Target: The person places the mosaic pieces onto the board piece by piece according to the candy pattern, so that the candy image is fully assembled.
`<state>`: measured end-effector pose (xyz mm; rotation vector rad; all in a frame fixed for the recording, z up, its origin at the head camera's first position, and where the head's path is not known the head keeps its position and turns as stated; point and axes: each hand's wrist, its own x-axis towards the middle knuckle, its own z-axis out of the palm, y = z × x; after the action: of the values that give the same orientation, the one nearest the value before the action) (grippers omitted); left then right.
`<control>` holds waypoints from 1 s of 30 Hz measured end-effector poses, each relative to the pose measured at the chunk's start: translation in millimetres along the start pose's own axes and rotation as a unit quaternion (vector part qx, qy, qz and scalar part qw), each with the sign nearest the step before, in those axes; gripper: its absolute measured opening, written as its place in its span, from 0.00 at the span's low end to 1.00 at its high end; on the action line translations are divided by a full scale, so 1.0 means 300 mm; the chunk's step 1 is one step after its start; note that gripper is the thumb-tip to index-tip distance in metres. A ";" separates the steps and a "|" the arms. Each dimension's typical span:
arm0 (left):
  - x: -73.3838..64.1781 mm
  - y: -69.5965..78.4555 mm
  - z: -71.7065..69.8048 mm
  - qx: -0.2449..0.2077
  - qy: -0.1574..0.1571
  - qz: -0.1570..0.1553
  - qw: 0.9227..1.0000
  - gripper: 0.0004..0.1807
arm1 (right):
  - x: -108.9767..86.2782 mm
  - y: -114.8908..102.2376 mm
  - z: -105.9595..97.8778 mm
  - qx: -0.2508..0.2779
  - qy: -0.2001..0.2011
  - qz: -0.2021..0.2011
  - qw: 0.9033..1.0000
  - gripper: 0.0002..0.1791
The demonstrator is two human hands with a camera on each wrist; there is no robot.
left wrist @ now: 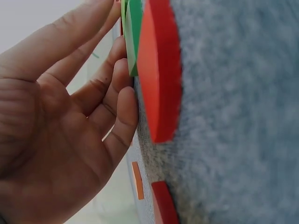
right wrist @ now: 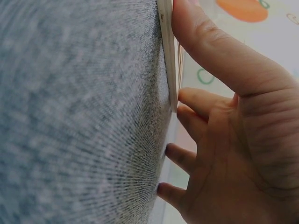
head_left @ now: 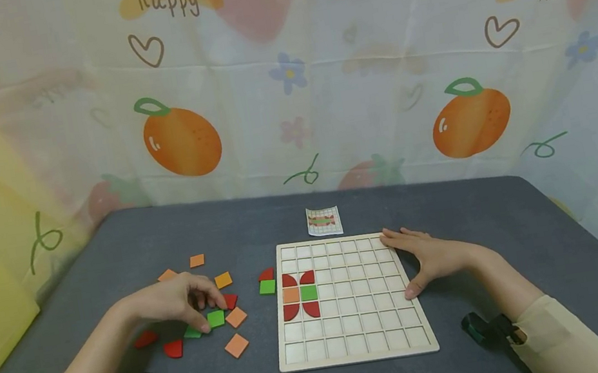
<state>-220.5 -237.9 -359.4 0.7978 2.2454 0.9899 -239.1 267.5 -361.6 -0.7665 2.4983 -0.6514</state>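
My left hand (head_left: 190, 298) is low over a scatter of small tiles at the left. Its thumb and fingertips stand apart around a green square tile (head_left: 216, 319), with a red tile (head_left: 231, 301) right at the fingers. Another green tile (head_left: 192, 332) is partly hidden under the thumb. In the left wrist view, the bent fingers hang beside a green tile (left wrist: 132, 37) and a red rounded tile (left wrist: 161, 70). My right hand (head_left: 434, 259) rests on the right edge of a wooden grid board (head_left: 366, 316), fingers spread and thumb on the rim.
On the board's left columns sit four-cornered orange (head_left: 291, 295) and green (head_left: 309, 292) tiles between red quarter-round ones (head_left: 291, 312). Behind the board lies a small pattern card (head_left: 324, 221). Loose orange tiles (head_left: 237, 345) and a green tile (head_left: 267, 287) lie left of the board.
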 end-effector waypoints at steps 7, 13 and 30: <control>0.006 -0.002 0.011 -0.004 0.011 -0.005 1.000 0.17 | 0.000 0.002 0.001 -0.003 0.003 0.001 1.000 0.67; 0.013 0.001 0.014 0.005 0.020 -0.008 1.000 0.17 | -0.001 0.003 0.001 -0.002 0.004 0.000 1.000 0.66; 0.014 0.023 0.016 -0.003 0.047 -0.021 0.999 0.14 | 0.004 0.004 0.004 -0.005 0.004 0.002 1.000 0.66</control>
<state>-218.1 -229.1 -357.9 0.7120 2.3278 1.0323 -239.7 267.2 -363.5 -0.7629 2.5123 -0.6430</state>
